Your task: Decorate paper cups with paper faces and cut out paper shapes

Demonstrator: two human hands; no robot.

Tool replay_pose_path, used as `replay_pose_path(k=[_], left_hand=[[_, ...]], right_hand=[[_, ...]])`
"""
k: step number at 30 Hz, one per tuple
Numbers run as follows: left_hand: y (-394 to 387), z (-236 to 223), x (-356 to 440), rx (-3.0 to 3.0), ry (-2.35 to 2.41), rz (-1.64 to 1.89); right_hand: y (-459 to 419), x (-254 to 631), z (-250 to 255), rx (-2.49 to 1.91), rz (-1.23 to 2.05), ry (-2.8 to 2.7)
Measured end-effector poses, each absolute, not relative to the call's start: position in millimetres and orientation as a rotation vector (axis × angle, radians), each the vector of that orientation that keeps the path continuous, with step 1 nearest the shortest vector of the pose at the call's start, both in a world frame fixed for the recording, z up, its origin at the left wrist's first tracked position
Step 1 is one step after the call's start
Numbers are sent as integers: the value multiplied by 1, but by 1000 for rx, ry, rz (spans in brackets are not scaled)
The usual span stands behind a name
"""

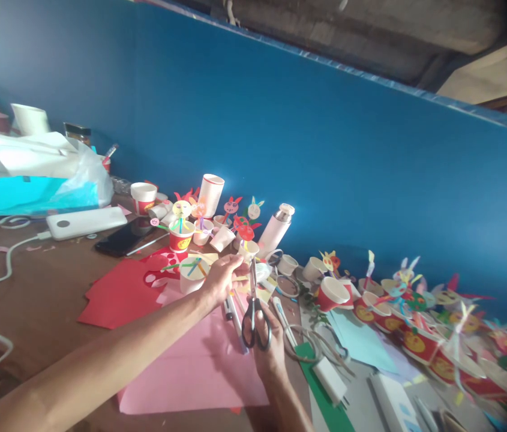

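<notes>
One pair of scissors (pixel 256 315), with black handles and slim metal blades pointing up and away, lies in the grip of the right hand (pixel 272 345), fingers in the loops. The blades reach up beside the fingertips of the left hand (pixel 227 277), next to a small pale cup (pixel 248 250); the left hand's fingers are curled, but I cannot tell whether they grip anything. Both hands are over one pink sheet (pixel 190 360) on the brown tabletop (pixel 50 336). At least two pens (pixel 237 327) lie between them. Left of the pink sheet is one red sheet (pixel 116 294); beyond it are one black phone (pixel 122 237) and one white device (pixel 86 223) with a cable. One flask (pixel 275 231) stands near the blue wall (pixel 325 150). Many decorated cups (pixel 419 345) crowd the right side, too blurred to count.
</notes>
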State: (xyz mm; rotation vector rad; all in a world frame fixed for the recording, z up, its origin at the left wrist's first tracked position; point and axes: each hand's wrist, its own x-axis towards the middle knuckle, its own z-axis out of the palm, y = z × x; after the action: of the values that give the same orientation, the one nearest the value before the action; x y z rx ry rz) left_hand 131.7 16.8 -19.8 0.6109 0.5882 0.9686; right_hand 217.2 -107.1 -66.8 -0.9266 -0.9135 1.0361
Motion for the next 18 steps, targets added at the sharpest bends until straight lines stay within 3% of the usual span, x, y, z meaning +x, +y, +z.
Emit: replay_pose_path(k=[18], left_hand=[[13,-24,133,657,581,1024]], right_hand=[[-110,224,-68,-994,1012,-1074]])
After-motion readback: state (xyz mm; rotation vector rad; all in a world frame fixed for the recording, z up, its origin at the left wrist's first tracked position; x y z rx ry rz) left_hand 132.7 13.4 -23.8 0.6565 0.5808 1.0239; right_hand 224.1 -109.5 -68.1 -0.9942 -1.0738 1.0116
